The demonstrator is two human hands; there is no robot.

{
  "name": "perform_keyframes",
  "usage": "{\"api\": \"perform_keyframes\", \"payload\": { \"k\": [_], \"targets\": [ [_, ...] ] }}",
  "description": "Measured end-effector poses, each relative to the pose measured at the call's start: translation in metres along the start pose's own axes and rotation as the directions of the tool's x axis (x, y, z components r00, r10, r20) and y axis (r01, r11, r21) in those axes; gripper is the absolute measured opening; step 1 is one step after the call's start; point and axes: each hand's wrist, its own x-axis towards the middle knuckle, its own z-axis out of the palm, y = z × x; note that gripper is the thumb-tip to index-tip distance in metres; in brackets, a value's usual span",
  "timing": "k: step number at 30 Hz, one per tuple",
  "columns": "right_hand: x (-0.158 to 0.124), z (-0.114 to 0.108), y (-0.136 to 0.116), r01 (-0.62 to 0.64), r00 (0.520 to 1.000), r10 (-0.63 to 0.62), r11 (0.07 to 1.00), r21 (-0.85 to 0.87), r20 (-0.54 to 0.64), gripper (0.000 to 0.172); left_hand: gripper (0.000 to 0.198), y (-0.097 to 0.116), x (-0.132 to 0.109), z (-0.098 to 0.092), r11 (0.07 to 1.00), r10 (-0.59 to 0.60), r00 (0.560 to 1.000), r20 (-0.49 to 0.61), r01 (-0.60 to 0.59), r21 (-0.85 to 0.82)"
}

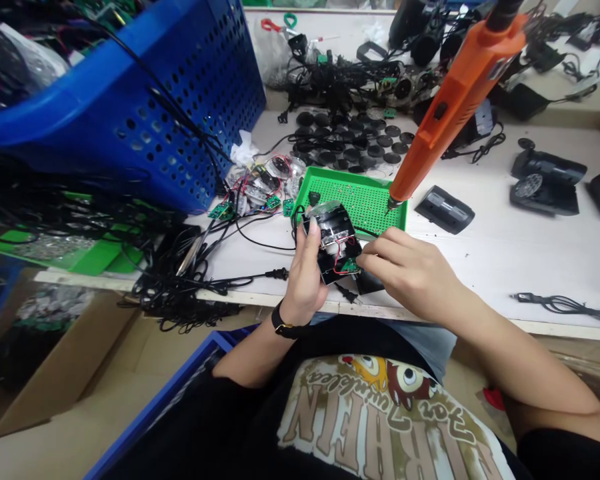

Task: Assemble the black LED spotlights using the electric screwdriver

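Note:
My left hand point(304, 273) is wrapped round an opened black plastic housing point(330, 223) with a clear part at its top. Red wires inside it run to a small green circuit board point(350, 266). At that board's edge, the fingers of my right hand point(407, 267) are pinched together; the fingertips partly hide what they grip. Just beyond the housing lies a green perforated tray point(365, 200) scattered with small screws. An orange electric screwdriver point(440, 110) hangs over the tray, its bit pointing down, with neither hand on it.
At the left stands a large blue basket point(180, 100), with tangled black cables point(165, 273) in front of it. Black discs point(350, 143) lie behind the tray. Black housing shells point(445, 209) and a cable point(570, 307) rest on the right of the bench.

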Motion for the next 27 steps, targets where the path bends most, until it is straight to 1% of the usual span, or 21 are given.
{"api": "perform_keyframes", "payload": {
  "k": [3,7,10,13,15,17,19,20,21,23,25,27],
  "targets": [
    [0.006,-0.001,-0.003,0.033,0.997,-0.030,0.998,-0.049,0.077,0.030,0.061,-0.001,0.000,0.000,1.000,0.014,1.000,-0.027,-0.014,0.001],
    [0.013,0.004,-0.007,0.036,0.987,-0.020,0.995,-0.093,0.161,0.024,0.072,-0.001,-0.002,0.002,0.996,0.074,0.996,-0.056,-0.070,0.058],
    [0.015,0.008,-0.008,0.043,0.978,-0.026,0.996,-0.079,0.207,0.020,0.074,-0.002,-0.004,0.002,0.997,0.060,0.998,-0.024,-0.059,0.050],
    [0.016,0.009,-0.008,0.020,0.967,-0.006,0.998,-0.054,0.253,0.020,0.082,0.000,-0.006,-0.002,1.000,-0.007,0.999,0.041,0.007,0.000],
    [0.016,0.008,-0.010,-0.048,0.959,0.053,0.998,-0.028,0.277,0.018,0.095,0.002,-0.008,-0.007,0.998,-0.052,0.993,0.105,0.056,-0.032],
    [0.017,0.006,-0.013,-0.170,0.948,0.163,0.985,0.002,0.274,0.016,0.106,0.005,-0.009,-0.012,0.993,-0.096,0.981,0.167,0.106,-0.056],
    [0.017,0.001,-0.015,-0.305,0.927,0.286,0.951,0.046,0.242,0.015,0.107,0.008,-0.010,-0.015,0.987,-0.128,0.971,0.200,0.144,-0.069],
    [0.017,-0.002,-0.015,-0.358,0.916,0.330,0.930,0.090,0.229,0.014,0.105,0.009,-0.011,-0.015,0.985,-0.141,0.969,0.202,0.158,-0.070],
    [0.016,-0.004,-0.014,-0.388,0.910,0.349,0.908,0.160,0.226,0.012,0.102,0.010,-0.011,-0.015,0.983,-0.151,0.969,0.195,0.167,-0.070],
    [0.011,-0.008,-0.009,-0.393,0.915,0.321,0.845,0.364,0.244,0.010,0.098,0.011,-0.011,-0.012,0.980,-0.168,0.972,0.162,0.182,-0.079],
    [0.000,-0.005,0.001,-0.358,0.934,0.290,0.734,0.577,0.210,0.018,0.095,0.014,-0.011,-0.008,0.976,-0.180,0.976,0.119,0.192,-0.101],
    [-0.015,0.008,0.011,-0.323,0.931,0.344,0.612,0.722,0.124,0.033,0.091,0.020,-0.011,-0.005,0.974,-0.185,0.978,0.097,0.196,-0.115]
  ]
}}
